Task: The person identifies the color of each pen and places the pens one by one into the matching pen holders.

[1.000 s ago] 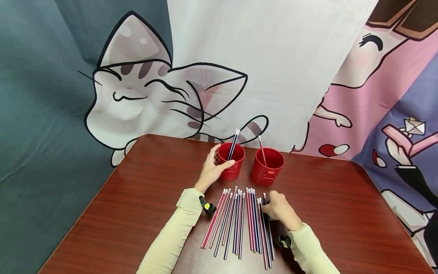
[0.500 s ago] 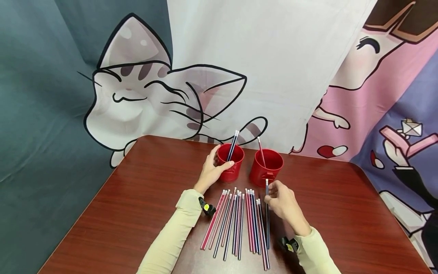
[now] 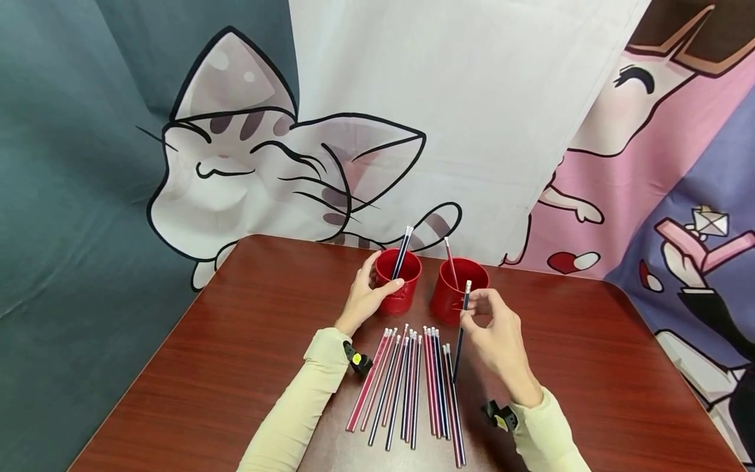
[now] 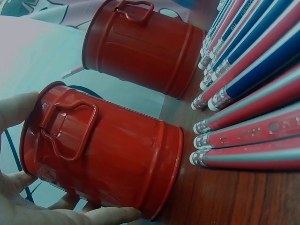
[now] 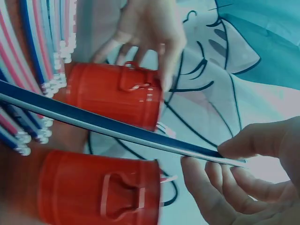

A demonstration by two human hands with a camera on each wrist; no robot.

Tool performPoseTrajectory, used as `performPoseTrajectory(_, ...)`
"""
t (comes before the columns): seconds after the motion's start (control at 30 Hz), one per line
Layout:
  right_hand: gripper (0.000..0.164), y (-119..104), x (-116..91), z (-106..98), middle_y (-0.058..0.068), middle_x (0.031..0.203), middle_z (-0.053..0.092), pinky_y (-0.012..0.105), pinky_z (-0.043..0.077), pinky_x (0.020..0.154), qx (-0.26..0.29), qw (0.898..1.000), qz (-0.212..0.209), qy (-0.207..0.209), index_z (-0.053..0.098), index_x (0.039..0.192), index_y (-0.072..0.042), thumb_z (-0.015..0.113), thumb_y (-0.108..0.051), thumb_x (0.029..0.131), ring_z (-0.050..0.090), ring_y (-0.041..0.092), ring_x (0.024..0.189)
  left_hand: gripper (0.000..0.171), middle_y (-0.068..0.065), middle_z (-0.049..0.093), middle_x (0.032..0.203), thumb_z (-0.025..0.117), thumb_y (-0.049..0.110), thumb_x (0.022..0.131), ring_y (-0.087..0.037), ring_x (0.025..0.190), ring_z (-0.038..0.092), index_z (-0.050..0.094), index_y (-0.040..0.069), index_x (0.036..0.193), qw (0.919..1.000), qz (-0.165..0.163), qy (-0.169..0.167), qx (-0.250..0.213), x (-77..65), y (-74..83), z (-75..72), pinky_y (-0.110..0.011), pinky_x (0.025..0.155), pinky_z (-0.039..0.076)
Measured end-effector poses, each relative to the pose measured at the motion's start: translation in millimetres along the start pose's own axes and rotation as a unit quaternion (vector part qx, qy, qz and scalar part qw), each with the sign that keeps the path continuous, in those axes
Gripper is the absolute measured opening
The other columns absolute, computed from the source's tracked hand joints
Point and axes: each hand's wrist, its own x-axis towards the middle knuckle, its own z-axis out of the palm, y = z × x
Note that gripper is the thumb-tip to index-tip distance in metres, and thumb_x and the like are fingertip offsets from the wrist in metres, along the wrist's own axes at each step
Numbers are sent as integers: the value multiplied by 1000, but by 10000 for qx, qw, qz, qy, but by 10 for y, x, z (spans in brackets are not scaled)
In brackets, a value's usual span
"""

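My left hand holds the left red metal cup, thumb near its rim and fingers round its side. Dark blue pencils lean in that cup. Beside it stands a second red cup with a small handle and one red pencil in it. My right hand pinches a dark blue pencil near its eraser end, between thumb and fingertips. That pencil is tilted, eraser end up, in front of the right cup. Its lower end hangs above or near the loose pencils; contact is unclear.
Several red and dark blue pencils lie side by side on the brown table, erasers toward the cups. A cloth backdrop with cartoon drawings hangs behind the table. Dark wrist cameras sit at both sleeves.
My right hand has picked a dark blue pencil from the right end of the row and raised it toward the right cup. The left hand stays on its cup.
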Motion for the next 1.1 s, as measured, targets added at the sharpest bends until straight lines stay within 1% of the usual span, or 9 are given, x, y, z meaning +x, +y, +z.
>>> performPoseTrajectory(0.13,28,-105,103,-27,-1,86,59,17,40,55,139,9991,-326,220,56,102,-10,67,-4,77,58,14,77,78,-1,40,132,71,43,75,-24,118,43,30,31,141,10000,16,50,-15,8,1,-5,-44,89,47)
performPoseTrajectory(0.23,28,-182,187,-33,-1,86,59,17,40,50,237,9980,-525,269,56,103,-9,67,-4,78,56,13,76,77,0,39,132,70,42,75,-22,119,41,30,33,141,9999,-16,108,14,6,14,-5,-44,89,47)
performPoseTrajectory(0.47,25,-401,368,-8,2,88,60,13,44,52,417,9932,-976,476,57,103,-6,64,-2,79,58,13,77,79,-1,38,133,69,43,76,-22,121,38,28,30,142,9999,-48,126,81,-1,23,-1,-46,90,45)
performPoseTrajectory(0.67,25,-627,514,43,5,89,62,12,47,53,729,9895,-1127,529,58,103,-4,63,0,79,60,14,78,76,-1,40,132,69,43,76,-22,118,41,30,34,141,9999,-19,114,92,-6,15,-12,-45,89,46)
performPoseTrajectory(0.73,25,-777,543,29,10,89,62,10,45,53,744,9883,-1202,576,57,102,0,62,4,78,60,18,77,76,-1,40,132,69,43,76,-22,117,41,30,33,141,9999,-6,99,90,-6,4,-16,-45,89,46)
performPoseTrajectory(0.83,24,-872,623,59,10,89,62,10,45,55,829,9866,-1274,592,56,102,1,61,3,79,60,17,77,76,0,40,131,69,43,76,-21,117,40,30,31,141,9999,-33,99,96,-6,-1,-24,-46,90,45)
performPoseTrajectory(0.9,24,-919,679,84,9,89,61,11,47,56,923,9854,-1307,590,56,103,0,60,2,79,60,15,77,77,0,41,130,69,43,76,-21,117,42,31,30,141,9999,-28,122,112,-4,2,-18,-46,91,44)
performPoseTrajectory(0.97,24,-883,759,140,5,89,61,13,49,58,1026,9844,-1301,587,56,103,-3,61,-1,80,59,10,77,76,-1,42,129,69,43,76,-21,116,45,32,30,141,9998,-3,150,149,1,9,-8,-46,92,43)
performPoseTrajectory(1.1,23,-942,882,179,5,88,61,15,49,57,1074,9837,-1294,633,55,102,-2,60,-1,80,58,10,76,74,-3,43,128,70,43,76,-23,113,48,34,31,140,9996,57,202,165,5,9,19,-45,92,44)
